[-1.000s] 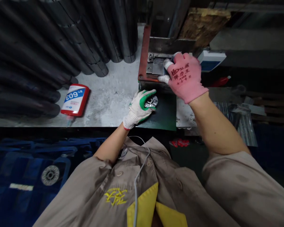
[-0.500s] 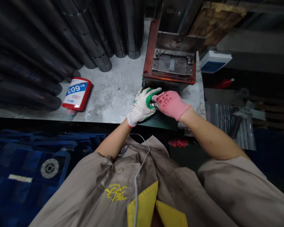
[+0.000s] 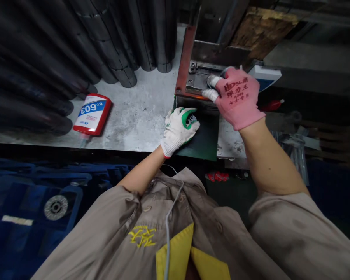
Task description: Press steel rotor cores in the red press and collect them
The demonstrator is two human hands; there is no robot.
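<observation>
My left hand (image 3: pixel 179 128), in a white glove with green coating, is closed around small shiny metal parts (image 3: pixel 190 121); their exact kind cannot be made out. It rests over a dark green surface (image 3: pixel 202 144) at the front of the bench. My right hand (image 3: pixel 236 95), in a pink glove with whitish fingertips, reaches onto the steel fixture (image 3: pixel 200 81) on the red machine base (image 3: pixel 183 74). Its thumb and fingers are bent together at the fixture's middle, and whatever lies between them is hidden.
A red bottle (image 3: pixel 92 115) labelled BT-603 lies on the grey bench (image 3: pixel 134 116). Dark tubes (image 3: pixel 125 76) are stacked at the back left. A white device (image 3: pixel 266 76) stands right of the machine. Blue crates (image 3: pixel 26 210) sit below, at left.
My right hand has moved from beside my left hand up and right onto the fixture, covering the pale strip seen there before. My left hand stays nearly in place, its metal parts now more exposed.
</observation>
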